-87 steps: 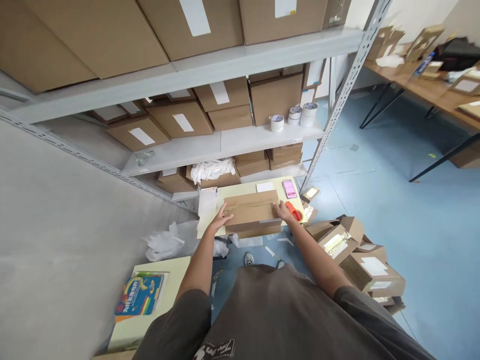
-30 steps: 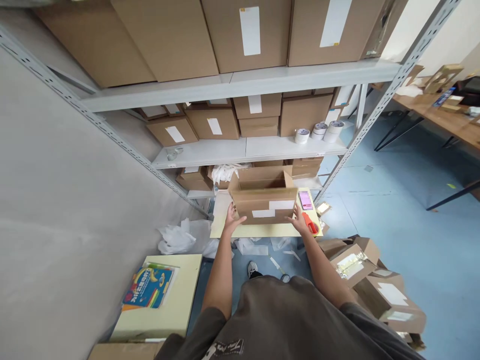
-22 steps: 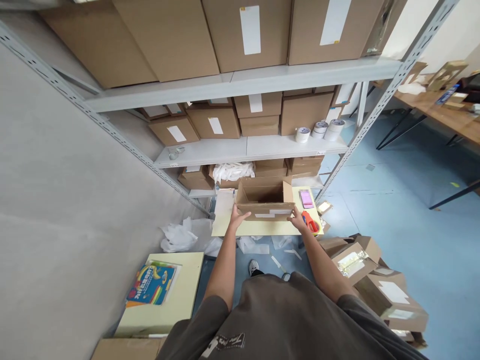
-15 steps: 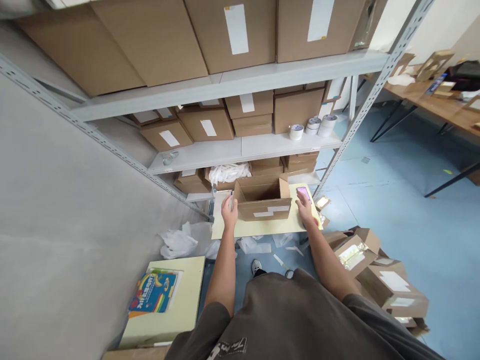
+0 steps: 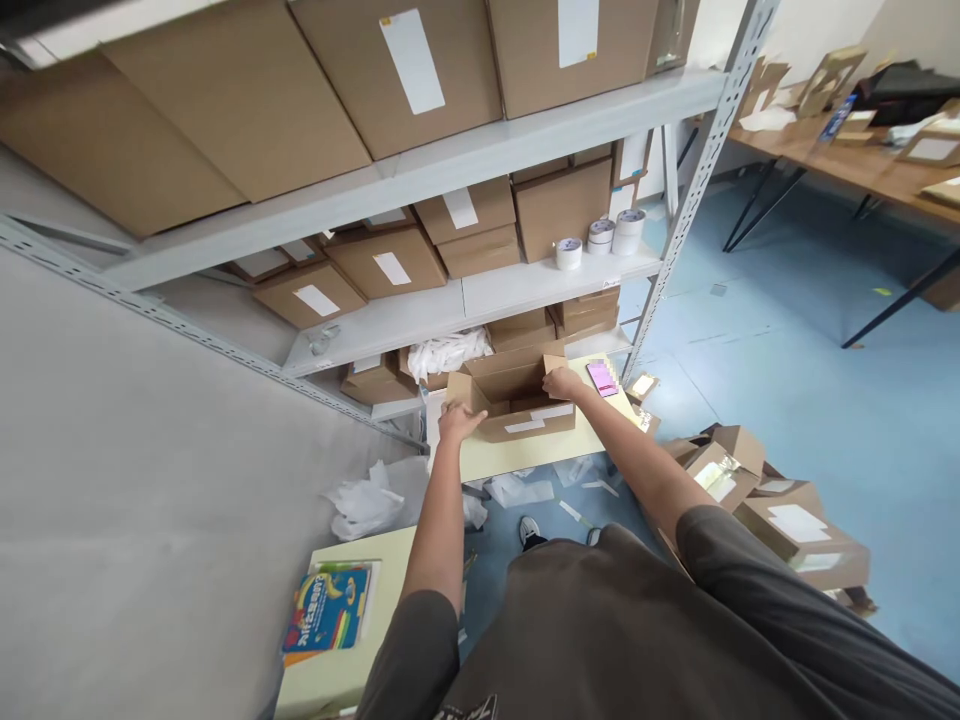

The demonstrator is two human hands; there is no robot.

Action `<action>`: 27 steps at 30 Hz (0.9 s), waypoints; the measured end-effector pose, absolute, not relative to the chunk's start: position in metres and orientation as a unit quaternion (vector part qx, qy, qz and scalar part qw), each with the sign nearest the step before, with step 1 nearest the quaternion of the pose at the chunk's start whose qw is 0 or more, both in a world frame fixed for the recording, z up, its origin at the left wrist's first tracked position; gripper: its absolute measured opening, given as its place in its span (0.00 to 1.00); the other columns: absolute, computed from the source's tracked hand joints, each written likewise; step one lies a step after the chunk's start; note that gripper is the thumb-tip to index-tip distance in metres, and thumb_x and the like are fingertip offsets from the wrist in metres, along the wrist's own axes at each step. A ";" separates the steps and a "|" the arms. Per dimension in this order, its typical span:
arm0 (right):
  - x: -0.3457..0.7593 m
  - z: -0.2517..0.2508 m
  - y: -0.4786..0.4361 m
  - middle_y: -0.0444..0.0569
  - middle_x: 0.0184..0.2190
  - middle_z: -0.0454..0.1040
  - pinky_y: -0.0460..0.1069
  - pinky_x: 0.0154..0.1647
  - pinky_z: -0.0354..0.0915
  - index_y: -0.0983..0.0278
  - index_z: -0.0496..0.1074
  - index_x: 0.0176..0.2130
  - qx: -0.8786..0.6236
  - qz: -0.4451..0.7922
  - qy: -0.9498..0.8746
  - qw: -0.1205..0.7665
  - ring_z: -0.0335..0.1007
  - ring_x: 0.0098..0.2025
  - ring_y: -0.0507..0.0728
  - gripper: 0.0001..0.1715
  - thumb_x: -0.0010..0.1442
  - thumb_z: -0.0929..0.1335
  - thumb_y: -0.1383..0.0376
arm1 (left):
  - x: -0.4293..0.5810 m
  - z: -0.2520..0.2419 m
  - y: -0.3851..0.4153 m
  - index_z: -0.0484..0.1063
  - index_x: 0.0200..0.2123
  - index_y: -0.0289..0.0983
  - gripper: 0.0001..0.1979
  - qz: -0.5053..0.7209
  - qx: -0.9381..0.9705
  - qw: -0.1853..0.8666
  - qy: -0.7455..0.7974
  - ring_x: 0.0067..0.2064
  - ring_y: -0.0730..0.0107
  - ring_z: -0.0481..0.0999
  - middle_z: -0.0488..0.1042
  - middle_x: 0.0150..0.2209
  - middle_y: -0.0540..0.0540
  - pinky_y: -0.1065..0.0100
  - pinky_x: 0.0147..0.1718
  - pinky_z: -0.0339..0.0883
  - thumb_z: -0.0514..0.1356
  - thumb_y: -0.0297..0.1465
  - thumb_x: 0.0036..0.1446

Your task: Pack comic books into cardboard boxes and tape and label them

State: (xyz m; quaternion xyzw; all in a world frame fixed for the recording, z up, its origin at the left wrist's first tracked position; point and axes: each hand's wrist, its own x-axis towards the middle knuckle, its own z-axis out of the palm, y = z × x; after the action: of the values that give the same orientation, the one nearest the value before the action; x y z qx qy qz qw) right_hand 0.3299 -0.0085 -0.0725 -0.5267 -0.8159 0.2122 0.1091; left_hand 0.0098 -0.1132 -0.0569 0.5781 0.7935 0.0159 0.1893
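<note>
An opened cardboard box (image 5: 495,428) with white label strips on its front stands on a pale yellow tabletop (image 5: 480,462). My left hand (image 5: 459,421) grips its front left corner, thumb along the front rim and fingers by the left flap. At the opposite end, my right hand (image 5: 561,383) is closed around the edge by the right flap, fingertips reaching inside. The side flaps stand up, and the part of the box bottom that shows is bare cardboard. To the right of the box lies a phone (image 5: 602,378) with a pink screen.
Behind the tabletop rises a metal rack (image 5: 420,180) holding boxes, with tape rolls (image 5: 569,254) on its middle shelf. Flattened and opened cartons (image 5: 795,530) pile up on the floor at right. Books (image 5: 330,610) lie on a lower yellow surface at left, near white plastic wrapping (image 5: 367,505).
Both hands came inward from beside the box and took hold of its ends. The left flap now stands outward. My view has shifted slightly to the right.
</note>
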 end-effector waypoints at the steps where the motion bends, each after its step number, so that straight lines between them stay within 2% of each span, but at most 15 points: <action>1: 0.332 -0.073 -0.010 0.60 0.43 0.86 0.57 0.55 0.72 0.63 0.86 0.44 -0.533 0.204 -0.815 0.099 0.78 0.54 0.69 0.11 0.62 0.74 0.63 | 0.006 -0.060 -0.115 0.80 0.55 0.42 0.32 0.002 0.581 0.196 0.790 0.81 0.38 0.47 0.63 0.76 0.37 0.47 0.72 0.56 0.70 0.57 0.56; 3: 0.339 -0.074 -0.014 0.63 0.53 0.83 0.59 0.60 0.69 0.63 0.85 0.52 -0.549 0.174 -0.813 0.080 0.72 0.62 0.71 0.19 0.62 0.75 0.61 | 0.002 -0.070 -0.118 0.72 0.68 0.42 0.50 -0.020 0.586 0.209 0.783 0.82 0.33 0.36 0.44 0.82 0.35 0.40 0.74 0.49 0.75 0.59 0.46; 4: 0.345 -0.076 -0.017 0.64 0.59 0.80 0.61 0.63 0.67 0.62 0.83 0.56 -0.559 0.154 -0.811 0.073 0.67 0.67 0.73 0.25 0.62 0.76 0.58 | 0.002 -0.076 -0.120 0.66 0.73 0.43 0.57 -0.029 0.584 0.215 0.782 0.82 0.32 0.32 0.39 0.83 0.34 0.38 0.75 0.46 0.76 0.59 0.44; 7: 0.370 -0.086 -0.022 0.66 0.72 0.67 0.72 0.73 0.53 0.62 0.72 0.70 -0.585 0.130 -0.799 0.039 0.48 0.77 0.81 0.49 0.58 0.79 0.46 | 0.004 -0.099 -0.122 0.51 0.80 0.42 0.72 -0.033 0.577 0.232 0.783 0.82 0.32 0.29 0.34 0.82 0.27 0.35 0.75 0.42 0.79 0.58 0.38; 10: 0.396 -0.104 -0.023 0.64 0.80 0.52 0.79 0.76 0.35 0.59 0.55 0.80 -0.588 0.164 -0.792 -0.003 0.25 0.81 0.87 0.74 0.49 0.80 0.36 | 0.009 -0.119 -0.121 0.42 0.82 0.42 0.79 0.011 0.571 0.260 0.778 0.82 0.33 0.37 0.35 0.82 0.24 0.43 0.74 0.49 0.81 0.56 0.35; 13: 0.409 -0.125 -0.023 0.63 0.83 0.40 0.81 0.76 0.29 0.58 0.46 0.82 -0.586 0.208 -0.782 -0.027 0.16 0.81 0.88 0.85 0.44 0.81 0.33 | 0.012 -0.132 -0.116 0.46 0.81 0.43 0.75 0.054 0.571 0.289 0.766 0.80 0.35 0.51 0.42 0.81 0.25 0.51 0.72 0.57 0.81 0.55 0.39; 15: 0.407 -0.138 -0.026 0.67 0.83 0.37 0.80 0.76 0.32 0.59 0.43 0.83 -0.585 0.233 -0.777 -0.021 0.20 0.82 0.87 0.87 0.43 0.82 0.34 | 0.014 -0.138 -0.114 0.53 0.79 0.43 0.68 0.070 0.577 0.290 0.760 0.77 0.37 0.61 0.51 0.78 0.27 0.53 0.70 0.60 0.80 0.55 0.42; 17: 0.399 -0.151 -0.032 0.71 0.82 0.36 0.76 0.77 0.40 0.60 0.42 0.83 -0.583 0.261 -0.769 0.014 0.33 0.82 0.84 0.88 0.44 0.83 0.36 | 0.017 -0.144 -0.113 0.61 0.76 0.43 0.58 0.085 0.579 0.276 0.763 0.72 0.38 0.68 0.60 0.74 0.30 0.54 0.67 0.63 0.79 0.54 0.47; 18: 0.394 -0.157 -0.035 0.71 0.82 0.36 0.72 0.77 0.47 0.59 0.42 0.83 -0.585 0.284 -0.759 0.035 0.42 0.81 0.82 0.86 0.45 0.84 0.38 | 0.019 -0.147 -0.114 0.65 0.74 0.43 0.53 0.092 0.576 0.266 0.767 0.69 0.40 0.71 0.64 0.71 0.31 0.55 0.65 0.65 0.78 0.53 0.49; 20: 0.386 -0.168 -0.041 0.68 0.82 0.37 0.64 0.72 0.61 0.56 0.46 0.82 -0.586 0.331 -0.735 0.079 0.60 0.76 0.76 0.79 0.48 0.84 0.43 | 0.023 -0.151 -0.115 0.70 0.69 0.43 0.43 0.103 0.569 0.245 0.778 0.64 0.44 0.76 0.68 0.67 0.34 0.57 0.62 0.68 0.75 0.52 0.55; 22: 0.382 -0.177 -0.045 0.64 0.83 0.40 0.60 0.67 0.68 0.53 0.52 0.80 -0.587 0.358 -0.717 0.111 0.70 0.70 0.73 0.71 0.52 0.83 0.47 | 0.027 -0.153 -0.115 0.73 0.67 0.44 0.36 0.109 0.566 0.229 0.784 0.60 0.47 0.78 0.70 0.64 0.35 0.58 0.60 0.69 0.72 0.51 0.60; 24: 0.382 -0.181 -0.045 0.61 0.82 0.44 0.60 0.65 0.71 0.52 0.56 0.79 -0.589 0.366 -0.710 0.127 0.74 0.66 0.71 0.65 0.53 0.83 0.51 | 0.029 -0.153 -0.113 0.73 0.67 0.45 0.35 0.109 0.568 0.222 0.785 0.60 0.48 0.78 0.71 0.63 0.36 0.58 0.60 0.69 0.71 0.51 0.61; 27: 0.387 -0.182 -0.041 0.62 0.82 0.44 0.60 0.66 0.70 0.52 0.55 0.80 -0.591 0.376 -0.702 0.129 0.73 0.68 0.71 0.66 0.53 0.83 0.53 | 0.029 -0.149 -0.110 0.71 0.69 0.45 0.37 0.104 0.568 0.231 0.783 0.61 0.47 0.78 0.70 0.63 0.36 0.58 0.61 0.69 0.72 0.51 0.61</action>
State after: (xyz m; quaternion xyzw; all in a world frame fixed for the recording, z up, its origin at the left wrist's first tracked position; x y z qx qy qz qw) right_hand 0.3869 -0.0410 -0.1817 -0.5906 -0.7024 0.3757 0.1293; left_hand 0.0291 -0.1099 -0.1491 0.5677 0.7834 0.1036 0.2307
